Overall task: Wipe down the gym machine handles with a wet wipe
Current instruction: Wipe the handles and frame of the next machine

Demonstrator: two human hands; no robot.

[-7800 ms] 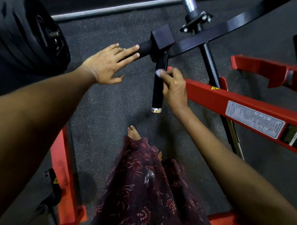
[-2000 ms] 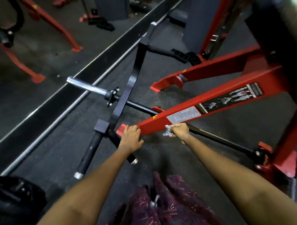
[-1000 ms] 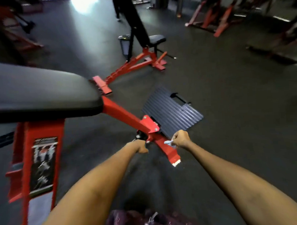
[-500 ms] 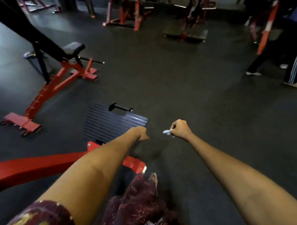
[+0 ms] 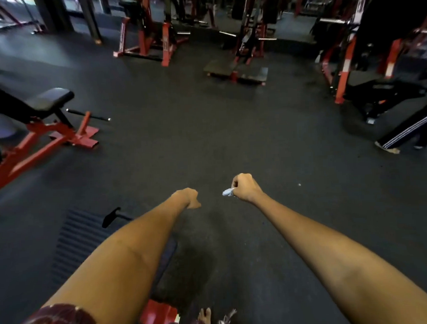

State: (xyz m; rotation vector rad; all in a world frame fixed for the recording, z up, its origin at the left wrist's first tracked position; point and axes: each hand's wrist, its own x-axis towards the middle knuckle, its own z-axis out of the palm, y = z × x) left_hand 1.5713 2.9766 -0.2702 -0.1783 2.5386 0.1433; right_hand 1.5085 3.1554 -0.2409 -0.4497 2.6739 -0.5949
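over the dark gym floor [image 5: 231,141], right hand [image 5: 245,188] fingers grasping a scrunched wet wipe [image 5: 228,192]; left hand [image 5: 190,198] fingers clenched, w/ nothing held.

Wet wipe [image 5: 227,192]: mostly hidden inside right hand [image 5: 244,188]. Left hand [image 5: 190,197]: fingers out of sight. Far machines [image 5: 248,30]: blurred.

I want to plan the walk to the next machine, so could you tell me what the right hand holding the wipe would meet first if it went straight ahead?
The right hand, gripping the wet wipe, points across bare floor. The way looks free until the dark platform at the far machines, though depth is hard to judge.
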